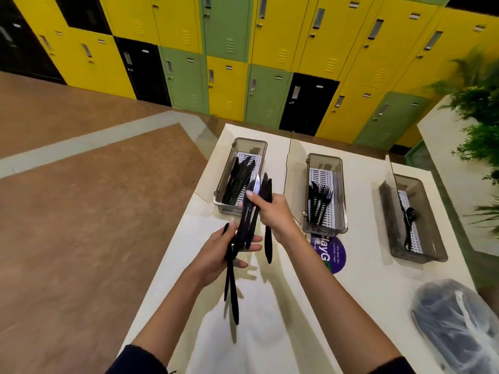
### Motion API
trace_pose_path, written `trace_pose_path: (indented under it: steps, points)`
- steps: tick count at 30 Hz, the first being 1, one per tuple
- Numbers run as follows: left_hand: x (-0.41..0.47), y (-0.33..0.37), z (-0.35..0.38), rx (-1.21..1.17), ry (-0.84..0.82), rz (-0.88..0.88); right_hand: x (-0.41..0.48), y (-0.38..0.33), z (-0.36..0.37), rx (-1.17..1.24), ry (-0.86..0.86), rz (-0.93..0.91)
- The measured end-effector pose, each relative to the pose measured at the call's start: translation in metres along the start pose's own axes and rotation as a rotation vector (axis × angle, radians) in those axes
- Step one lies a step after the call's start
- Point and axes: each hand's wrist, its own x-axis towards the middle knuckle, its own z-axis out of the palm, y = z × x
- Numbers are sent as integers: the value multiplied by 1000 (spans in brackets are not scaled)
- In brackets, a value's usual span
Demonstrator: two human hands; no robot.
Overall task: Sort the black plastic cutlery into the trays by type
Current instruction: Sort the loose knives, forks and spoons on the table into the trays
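While both hands work mid-frame over the bench (364, 279), I log the sort as begun but, in my judgement, far from finished.

- Left hand (216, 255), lower centre: fingers curled round a mixed bundle of black cutlery (244, 233), handles hanging down past the palm.
- Right hand (275, 214), just above it: clamped on a few long pieces (268, 244) that cross the bundle. Motion blur stops me telling their type.
- Left tray (251, 143), upper centre: holds several knives (239, 179). It is the fullest of the three.
- Middle tray (324, 157), right of centre: holds a small group of forks (321, 198).
- Right tray (432, 233), right side of the frame: I can make out only a spoon (409, 215) or two.
- Clear plastic bag (456, 325), lower right corner: dark pieces show through it, apparently unsorted stock.
- Purple sticker (333, 252): on the bench just below the middle tray, no part of the job.

Done: each type has its tray, and a first share is in. Left: the bundle in hand, then whatever the bag holds, which I reckon is the larger part.
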Motion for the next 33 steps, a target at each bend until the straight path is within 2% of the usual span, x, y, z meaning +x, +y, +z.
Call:
trace_pose_path:
  steps: [3,7,13,17,21,27,30,33]
  points:
    - [13,5,-26,-16,90,-44,31,-21,23,16,55,-59]
    - [34,7,-48,-92,181,-144,87,-36,39,-52,214,-128]
    - [46,4,-64,-474,42,-294,149,-29,40,-284,422,-97]
    - [45,3,-70,-676,-55,-315,164,-10,46,-367,364,54]
    - [49,-1,-71,-691,-42,-333,172,1,47,-418,260,140]
    - [53,-3,-71,-601,-46,-310,184,1,50,-371,187,102]
    - [53,0,-67,-595,-55,-237,182,1,51,-533,135,133]
    - [54,4,-63,-591,-14,-157,158,-9,50,-605,124,-8]
